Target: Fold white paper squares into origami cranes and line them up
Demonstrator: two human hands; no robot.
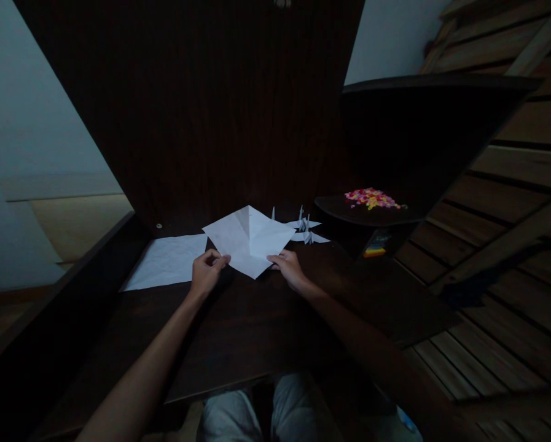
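A square sheet of white paper [268,236] is held up over the dark desk, turned so that one corner points toward me. A crease runs down from its far corner to about its middle. My left hand [207,269] pinches the near left edge between thumb and fingers. On the near right edge, my right hand [288,266] grips the sheet with the thumb on top. Behind the sheet's right corner stand several folded paper cranes [307,237], partly hidden by it.
White paper [167,261] lies flat at the left, by the desk's raised side board [67,307]. A low corner shelf [344,212] at the right bears a heap of small pink, red and yellow pieces [371,198]. The dark back panel [211,123] rises behind the desk [257,331].
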